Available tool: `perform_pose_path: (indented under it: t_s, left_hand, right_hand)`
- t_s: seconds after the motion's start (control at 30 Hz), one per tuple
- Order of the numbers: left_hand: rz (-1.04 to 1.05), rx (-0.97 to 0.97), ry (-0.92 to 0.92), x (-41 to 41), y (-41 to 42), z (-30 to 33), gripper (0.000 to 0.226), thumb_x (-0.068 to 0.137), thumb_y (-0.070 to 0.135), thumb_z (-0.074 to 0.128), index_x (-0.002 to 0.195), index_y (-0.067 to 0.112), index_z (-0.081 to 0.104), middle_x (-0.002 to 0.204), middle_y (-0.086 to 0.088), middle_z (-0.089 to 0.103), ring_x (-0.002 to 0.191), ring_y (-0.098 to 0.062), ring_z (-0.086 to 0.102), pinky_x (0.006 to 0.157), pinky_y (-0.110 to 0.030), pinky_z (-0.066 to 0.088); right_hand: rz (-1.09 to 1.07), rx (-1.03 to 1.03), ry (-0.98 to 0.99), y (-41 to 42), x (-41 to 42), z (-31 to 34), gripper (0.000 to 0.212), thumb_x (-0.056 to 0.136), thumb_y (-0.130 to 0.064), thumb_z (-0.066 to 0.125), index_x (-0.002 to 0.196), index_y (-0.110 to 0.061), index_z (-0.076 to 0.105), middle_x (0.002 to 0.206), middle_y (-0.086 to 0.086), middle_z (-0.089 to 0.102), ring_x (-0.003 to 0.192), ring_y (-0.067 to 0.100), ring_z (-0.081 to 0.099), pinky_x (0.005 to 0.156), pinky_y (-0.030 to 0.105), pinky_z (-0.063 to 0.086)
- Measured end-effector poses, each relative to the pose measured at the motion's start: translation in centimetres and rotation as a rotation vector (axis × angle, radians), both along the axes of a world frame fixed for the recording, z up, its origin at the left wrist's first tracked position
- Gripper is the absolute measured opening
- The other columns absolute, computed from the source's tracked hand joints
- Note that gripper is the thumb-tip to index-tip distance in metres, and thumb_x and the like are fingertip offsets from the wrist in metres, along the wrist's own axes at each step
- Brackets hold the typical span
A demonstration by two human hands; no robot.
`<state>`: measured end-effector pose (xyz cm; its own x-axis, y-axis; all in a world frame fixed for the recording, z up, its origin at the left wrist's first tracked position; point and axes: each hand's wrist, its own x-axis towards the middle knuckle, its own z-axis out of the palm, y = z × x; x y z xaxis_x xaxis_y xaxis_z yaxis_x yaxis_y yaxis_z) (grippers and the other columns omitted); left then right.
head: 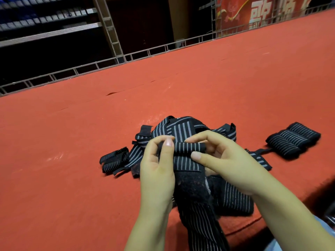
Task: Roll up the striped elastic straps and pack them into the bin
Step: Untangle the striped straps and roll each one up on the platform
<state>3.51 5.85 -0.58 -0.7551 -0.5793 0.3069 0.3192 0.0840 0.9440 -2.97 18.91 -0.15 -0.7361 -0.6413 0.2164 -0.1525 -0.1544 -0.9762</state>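
Both hands pinch one black elastic strap w/ grey stripes point(188, 148) — left hand point(157, 165) & right hand point(221, 160) grip its rolled end, above loose strap pile point(179, 129) on red felt table point(72, 142). Finished rolls point(292, 140) lie right — two more rolls point(113, 160) left.

Both hands point(188, 160) on a half-rolled striped strap point(188, 148)

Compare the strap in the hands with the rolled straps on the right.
The strap in the hands is only rolled at its tip, its tail trailing toward the person; the rolled straps on the right are fully wound. The first is held by both hands; the second lie on the red table untouched. Both are black with pale stripes.
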Motion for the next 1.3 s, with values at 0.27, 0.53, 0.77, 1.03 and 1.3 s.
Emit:
perform_pose_path:
  t_s: [0.27,0.53,0.77,1.03,1.3]
  left_hand:
    - [-0.094,-0.164,0.017,0.2,-0.3,-0.8,0.027,0.09,0.029,0.045,0.101,0.036,0.069,0.109,0.007,0.07,0.108,-0.017,0.065,0.099,-0.051,0.049]
    - [-0.157,-0.234,0.015,0.3,-0.2,-1.1,0.031,0.093,0.023,0.046,0.111,0.043,0.061,0.118,0.015,0.064,0.119,-0.014,0.058,0.106,-0.05,0.044]
    - [-0.309,0.056,-0.044,0.9,0.5,-0.7,0.063,0.085,0.03,0.053,0.145,0.032,0.034,0.104,0.005,0.076,0.105,-0.013,0.07,0.09,-0.027,0.056]
    - [-0.362,0.175,-0.02,0.6,0.1,-0.5,0.067,0.079,0.02,0.057,0.144,0.027,0.04,0.106,-0.003,0.076,0.1,-0.015,0.071,0.078,-0.025,0.057]
    - [-0.324,0.09,-0.096,0.6,-0.5,-0.2,0.045,0.081,0.046,0.051,0.12,0.027,0.063,0.11,0.003,0.074,0.103,-0.013,0.07,0.079,-0.025,0.057]
  right_hand:
    - [0.119,0.018,-0.154,-0.3,-0.1,-0.5,0.047,0.081,-0.052,0.05,0.112,-0.02,0.064,0.086,0.001,0.07,0.067,0.008,0.064,0.053,0.022,0.049]
    - [-0.032,-0.069,-0.027,-0.4,-0.4,-1.0,0.03,0.08,-0.044,0.066,0.104,-0.025,0.067,0.105,0.039,0.055,0.085,0.04,0.059,0.076,0.064,0.046]
    - [-0.208,-0.231,0.042,0.0,-0.5,-0.8,0.014,0.087,-0.027,0.066,0.1,-0.032,0.069,0.095,-0.003,0.069,0.087,0.01,0.064,0.071,0.026,0.053]
    - [-0.287,-0.03,0.356,0.3,-0.1,-1.0,0.026,0.086,-0.022,0.058,0.107,-0.035,0.065,0.11,-0.019,0.066,0.108,0.002,0.059,0.091,0.015,0.043]
    - [-0.111,-0.011,0.25,0.7,-0.2,-1.0,0.031,0.081,-0.017,0.061,0.104,-0.036,0.067,0.11,-0.01,0.068,0.107,0.006,0.062,0.091,0.02,0.048]
